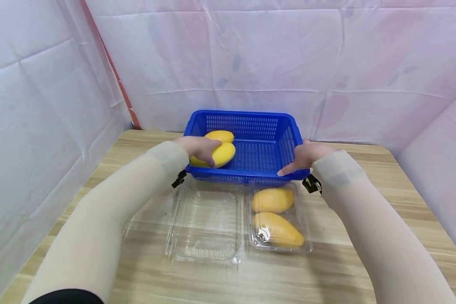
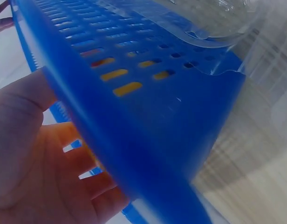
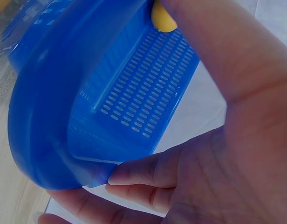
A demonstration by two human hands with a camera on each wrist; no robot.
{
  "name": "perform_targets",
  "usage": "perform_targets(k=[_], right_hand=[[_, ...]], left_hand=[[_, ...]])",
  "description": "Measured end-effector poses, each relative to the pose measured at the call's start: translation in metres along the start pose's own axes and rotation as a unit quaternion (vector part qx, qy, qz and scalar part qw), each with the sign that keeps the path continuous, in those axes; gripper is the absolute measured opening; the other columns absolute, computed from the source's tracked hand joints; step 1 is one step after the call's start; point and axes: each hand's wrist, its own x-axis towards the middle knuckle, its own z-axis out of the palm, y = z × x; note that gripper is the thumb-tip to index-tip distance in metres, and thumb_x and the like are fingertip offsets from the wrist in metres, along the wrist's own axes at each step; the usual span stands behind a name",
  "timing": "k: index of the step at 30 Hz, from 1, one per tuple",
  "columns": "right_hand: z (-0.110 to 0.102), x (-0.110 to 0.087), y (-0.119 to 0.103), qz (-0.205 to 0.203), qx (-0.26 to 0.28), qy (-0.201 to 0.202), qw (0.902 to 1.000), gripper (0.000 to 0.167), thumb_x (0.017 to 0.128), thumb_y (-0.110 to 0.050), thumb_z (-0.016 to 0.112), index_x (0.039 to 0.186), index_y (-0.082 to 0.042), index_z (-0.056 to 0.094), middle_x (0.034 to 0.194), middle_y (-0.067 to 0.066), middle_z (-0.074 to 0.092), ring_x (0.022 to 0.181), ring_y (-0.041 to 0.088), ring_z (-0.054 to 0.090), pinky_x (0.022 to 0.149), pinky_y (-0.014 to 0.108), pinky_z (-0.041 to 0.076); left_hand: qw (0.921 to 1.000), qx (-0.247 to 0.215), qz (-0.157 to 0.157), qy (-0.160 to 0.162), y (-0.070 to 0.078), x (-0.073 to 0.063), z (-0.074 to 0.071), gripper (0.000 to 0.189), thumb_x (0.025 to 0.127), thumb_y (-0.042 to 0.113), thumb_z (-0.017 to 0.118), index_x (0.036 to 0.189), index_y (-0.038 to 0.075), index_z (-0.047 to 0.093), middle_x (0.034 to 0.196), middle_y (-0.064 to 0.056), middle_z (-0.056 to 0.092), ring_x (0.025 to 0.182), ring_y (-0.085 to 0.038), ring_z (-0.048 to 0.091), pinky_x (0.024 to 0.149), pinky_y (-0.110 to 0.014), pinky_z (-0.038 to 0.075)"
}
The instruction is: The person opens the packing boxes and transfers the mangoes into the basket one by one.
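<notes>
A blue plastic basket (image 1: 243, 173) stands at the back of the table, with two yellow mangoes in its left part. My left hand (image 1: 201, 148) reaches over its front left corner, thumb and fingers spread around the nearer mango (image 1: 225, 155). The farther mango (image 1: 222, 136) lies just behind. In the left wrist view, the basket's rim (image 2: 87, 112) hides the fingertips, and yellow shows through the slots. At the front right corner, my right hand (image 1: 305, 157) holds the basket, its thumb (image 1: 286, 169) over the rim and its fingers (image 3: 143, 172) against the outside.
In front of the basket, an open clear plastic box (image 1: 207, 223) lies on the wooden table (image 1: 182, 287). To its right is a clear box (image 1: 305, 236) with two mangoes (image 1: 273, 200) in it. A pale patterned cloth (image 1: 273, 55) hangs behind the table.
</notes>
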Motion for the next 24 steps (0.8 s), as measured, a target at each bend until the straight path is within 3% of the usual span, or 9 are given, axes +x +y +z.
perform_targets(k=[2,6,11,17,24], right_hand=[[0.000,0.000,-0.001,0.000,-0.003,-0.002,1.0000,0.093,0.068,-0.077,0.057,0.109,0.006,0.062,0.125,0.036,0.039,0.106,0.041,0.046,0.085,0.058,0.042],[0.001,-0.001,-0.002,0.000,-0.009,-0.003,1.0000,0.087,0.069,-0.076,0.057,0.102,0.004,0.065,0.126,0.036,0.038,0.104,0.039,0.047,0.083,0.057,0.043],[0.000,-0.003,-0.002,0.000,-0.017,-0.001,0.9998,0.091,0.068,-0.078,0.056,0.105,0.004,0.064,0.129,0.039,0.034,0.104,0.041,0.048,0.081,0.057,0.044],[0.000,-0.002,-0.004,0.004,-0.010,0.003,0.9999,0.097,0.067,-0.078,0.056,0.113,0.007,0.060,0.130,0.038,0.034,0.104,0.042,0.048,0.082,0.058,0.043],[0.003,-0.001,-0.007,0.006,-0.005,0.000,1.0000,0.092,0.068,-0.077,0.057,0.108,0.006,0.062,0.123,0.033,0.041,0.100,0.039,0.049,0.084,0.057,0.043]], left_hand=[[0.9997,0.003,-0.005,-0.025,0.003,0.001,0.000,0.080,0.087,0.033,0.064,0.150,0.016,0.017,0.149,-0.008,0.029,0.129,-0.024,0.032,0.106,-0.044,0.024],[0.9978,0.024,-0.006,-0.062,0.009,0.004,0.000,0.066,0.089,0.030,0.060,0.146,0.015,0.030,0.140,-0.006,0.039,0.119,-0.023,0.037,0.099,-0.041,0.030],[0.9955,0.037,-0.020,-0.085,0.012,0.009,-0.002,0.060,0.089,0.031,0.059,0.142,0.017,0.034,0.128,-0.006,0.045,0.110,-0.023,0.040,0.093,-0.040,0.034],[0.9919,0.049,-0.051,-0.106,0.011,0.012,-0.005,0.067,0.087,0.035,0.061,0.146,0.022,0.031,0.136,-0.002,0.041,0.115,-0.022,0.037,0.098,-0.041,0.031],[0.9913,0.035,-0.062,-0.111,0.010,0.012,-0.003,0.073,0.088,0.041,0.059,0.149,0.023,0.024,0.147,-0.003,0.031,0.129,-0.023,0.032,0.103,-0.043,0.029]])
